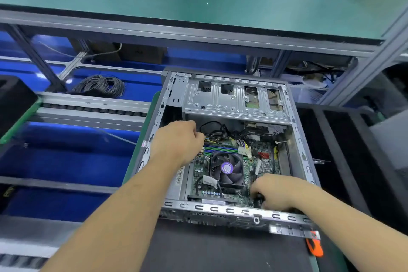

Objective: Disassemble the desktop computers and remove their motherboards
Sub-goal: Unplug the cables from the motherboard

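Hands reached into an open desktop case [220, 208] that lay on a dark mat, its green motherboard [199, 173] bare around a black cooler fan [226, 169] with a purple label. The left hand [178, 141] curled at the cable bundle [223, 132] near the memory slots; whether it pinched one was unclear. The right hand [277, 191] curled low at the board's near corner, its grip hidden.

Open desktop computer case [223, 146], side panel off, lying flat on a dark mat.
Grey metal chassis; drive cage [236, 99] at far end. Green motherboard [223, 174] seated inside, black cooler fan [227, 169] with purple hub label at centre, cable bundle [229, 134] above it.
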The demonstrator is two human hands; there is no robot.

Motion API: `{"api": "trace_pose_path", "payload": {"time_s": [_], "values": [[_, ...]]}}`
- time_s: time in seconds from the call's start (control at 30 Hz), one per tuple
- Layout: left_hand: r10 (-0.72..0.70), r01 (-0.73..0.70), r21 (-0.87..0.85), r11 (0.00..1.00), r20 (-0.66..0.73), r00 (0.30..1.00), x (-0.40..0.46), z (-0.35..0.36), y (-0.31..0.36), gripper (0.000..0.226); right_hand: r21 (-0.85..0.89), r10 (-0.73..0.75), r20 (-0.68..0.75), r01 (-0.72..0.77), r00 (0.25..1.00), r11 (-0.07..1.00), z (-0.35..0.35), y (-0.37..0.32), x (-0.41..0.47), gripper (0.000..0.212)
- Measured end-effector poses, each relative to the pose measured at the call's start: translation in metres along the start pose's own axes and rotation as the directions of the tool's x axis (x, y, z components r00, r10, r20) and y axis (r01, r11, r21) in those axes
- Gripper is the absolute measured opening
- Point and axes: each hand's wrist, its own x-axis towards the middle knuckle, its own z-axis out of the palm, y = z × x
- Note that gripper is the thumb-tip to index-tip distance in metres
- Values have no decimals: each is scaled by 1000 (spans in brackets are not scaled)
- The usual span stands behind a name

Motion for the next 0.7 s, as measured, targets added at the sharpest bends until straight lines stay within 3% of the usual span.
{"api": "trace_pose_path", "payload": {"time_s": [0.13, 0.3, 0.4, 0.7], "values": [[-8, 8, 3, 1000, -1, 1000, 0, 0, 0, 24, -53, -128, 15, 129, 992, 990, 2, -12, 7, 26], [-14, 14, 18, 1000, 0, 1000, 0, -1, 1, 25, -226, -99, 8, 98, 995, 969, 3, -14, 12, 16], [-18, 18, 20, 1000, 5, 1000, 0, -2, 3, 26, -317, -103, 67, 119, 992, 941, 3, -19, 16, 26], [-31, 31, 9, 999, 13, 999, 0, -3, 3, 26, -394, -51, 118, 94, 992, 914, 5, -20, 19, 34]]}}
